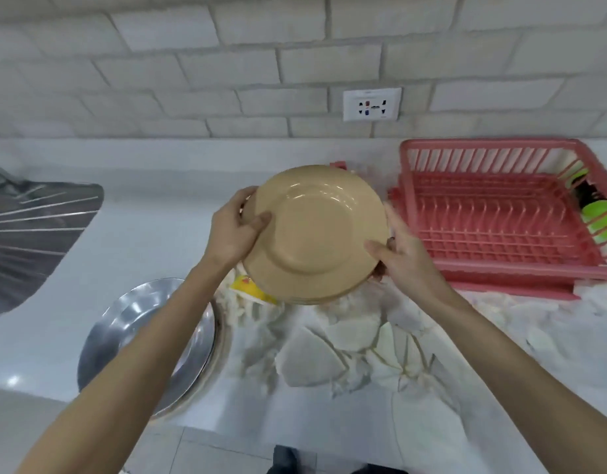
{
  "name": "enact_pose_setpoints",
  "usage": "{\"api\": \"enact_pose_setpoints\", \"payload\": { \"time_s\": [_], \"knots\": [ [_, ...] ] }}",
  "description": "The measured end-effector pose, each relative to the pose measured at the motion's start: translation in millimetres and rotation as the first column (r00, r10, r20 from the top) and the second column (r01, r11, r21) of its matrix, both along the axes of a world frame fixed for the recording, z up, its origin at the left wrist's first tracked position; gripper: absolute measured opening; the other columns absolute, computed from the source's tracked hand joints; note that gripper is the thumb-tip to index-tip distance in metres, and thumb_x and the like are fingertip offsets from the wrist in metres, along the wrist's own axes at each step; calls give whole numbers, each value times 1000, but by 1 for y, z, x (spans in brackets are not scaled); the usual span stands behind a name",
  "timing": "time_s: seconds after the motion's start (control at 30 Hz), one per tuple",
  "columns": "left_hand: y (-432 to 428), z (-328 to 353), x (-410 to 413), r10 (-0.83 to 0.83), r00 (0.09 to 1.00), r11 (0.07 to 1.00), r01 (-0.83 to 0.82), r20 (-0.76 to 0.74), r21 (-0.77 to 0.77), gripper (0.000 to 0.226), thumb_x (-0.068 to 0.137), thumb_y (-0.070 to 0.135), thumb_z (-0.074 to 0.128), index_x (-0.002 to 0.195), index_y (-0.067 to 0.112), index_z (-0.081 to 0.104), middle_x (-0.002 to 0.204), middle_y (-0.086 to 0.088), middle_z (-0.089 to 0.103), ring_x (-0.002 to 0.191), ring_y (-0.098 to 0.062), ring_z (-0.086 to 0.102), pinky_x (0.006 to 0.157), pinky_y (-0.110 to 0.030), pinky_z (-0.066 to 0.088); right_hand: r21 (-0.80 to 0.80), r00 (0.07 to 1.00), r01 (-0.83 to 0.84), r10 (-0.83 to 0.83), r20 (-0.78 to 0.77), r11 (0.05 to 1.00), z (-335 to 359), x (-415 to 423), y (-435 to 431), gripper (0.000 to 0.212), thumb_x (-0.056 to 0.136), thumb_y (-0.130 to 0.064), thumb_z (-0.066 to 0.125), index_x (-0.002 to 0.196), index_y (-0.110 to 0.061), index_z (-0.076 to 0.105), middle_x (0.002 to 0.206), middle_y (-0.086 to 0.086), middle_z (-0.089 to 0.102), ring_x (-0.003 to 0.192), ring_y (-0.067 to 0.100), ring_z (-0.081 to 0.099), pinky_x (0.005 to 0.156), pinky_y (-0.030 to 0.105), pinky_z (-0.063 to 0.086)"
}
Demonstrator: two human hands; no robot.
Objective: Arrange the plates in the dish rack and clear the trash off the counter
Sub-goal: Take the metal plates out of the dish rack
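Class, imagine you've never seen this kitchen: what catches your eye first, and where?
A stack of tan plates is held mid-frame, the left hand and right hand gripping opposite rims. To its right a pink dish rack sits on the counter; crumpled white paper lies below the plates.

Glossy plates, bright steel and pink plastic on a polished counter.

The tan plates (315, 230) were smooth with a soft gloss; whether plastic or ceramic could not be told. The dish rack (486, 145) was matt pink plastic, and the green piece (599, 217) in it was shinier plastic. The steel plate (134, 323) was polished, mirror-bright metal, the drainboard (31, 227) a duller ribbed metal. The counter (151, 227) looked smooth, white and glossy. The crumpled paper (346, 347) was white, matt and creased, the yellow wrapper (250, 289) slick. The wall (226, 70) was matt, rough-looking pale brick.
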State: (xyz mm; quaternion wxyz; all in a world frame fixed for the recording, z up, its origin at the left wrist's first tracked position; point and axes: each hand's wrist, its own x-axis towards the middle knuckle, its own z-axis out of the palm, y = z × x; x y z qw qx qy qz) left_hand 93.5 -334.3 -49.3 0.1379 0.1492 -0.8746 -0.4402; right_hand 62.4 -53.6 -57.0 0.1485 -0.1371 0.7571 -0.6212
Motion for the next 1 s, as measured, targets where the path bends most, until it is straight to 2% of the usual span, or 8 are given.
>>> {"api": "enact_pose_setpoints", "payload": {
  "time_s": [0.1,0.27,0.37,0.47,0.53,0.63,0.73,1.0],
  "knots": [
    [-44,-12,38,48,997,998,-50,56,39,46,87,22,72,132,28,60,111,7,64,94,-13,64,79,-16,49,31,999,-48,47,24,998,-12,26,-44,69,96,1,55,148,-36,30,102,-4,59,73,1,56,54,17,47],
    [-110,-33,105,132,987,990,-136,91,34,55,77,34,70,131,29,61,110,10,67,95,-14,63,78,-16,45,138,983,-172,161,93,975,-37,70,-119,79,80,-40,60,150,-46,23,125,-11,49,97,4,50,82,29,42],
    [-142,-45,139,172,977,985,-175,124,10,50,84,23,73,131,29,60,114,9,68,98,-12,61,76,-7,40,220,977,-208,192,88,953,-37,97,-155,73,92,-26,58,151,-45,20,137,-15,53,112,13,60,95,40,51],
    [-166,-52,171,188,973,982,-190,136,4,48,87,20,72,132,30,59,112,13,67,98,-7,61,75,-2,39,270,967,-251,230,110,929,-41,118,-180,69,98,-18,53,151,-43,17,115,-1,66,74,19,71,68,31,57],
    [-177,-56,188,207,968,978,-210,140,13,48,87,20,71,132,31,59,111,15,66,96,-3,60,72,0,38,324,958,-285,261,116,902,-44,130,-194,71,99,-21,53,153,-40,12,103,1,67,61,17,67,63,29,55],
    [-186,-60,209,239,959,969,-246,153,30,49,83,23,70,131,31,59,109,16,64,98,-6,59,75,-5,40,422,955,-295,274,112,857,-52,141,-211,76,98,-27,54,156,-35,5,111,0,65,76,11,63,79,32,52],
    [-192,-67,220,253,954,963,-264,160,51,56,74,31,64,130,30,60,111,14,65,98,-7,59,84,-19,45,504,944,-328,304,132,799,-57,149,-224,77,97,-29,51,155,-32,2,117,7,66,100,25,64,93,41,50],
    [-206,-84,232,244,958,970,-238,151,-53,55,78,38,64,132,30,55,118,8,66,107,-17,60,90,-35,50,591,940,-324,320,115,739,-62,159,-237,74,98,-22,50,155,-18,3,113,16,65,95,29,61,83,37,49]
  ]
}}
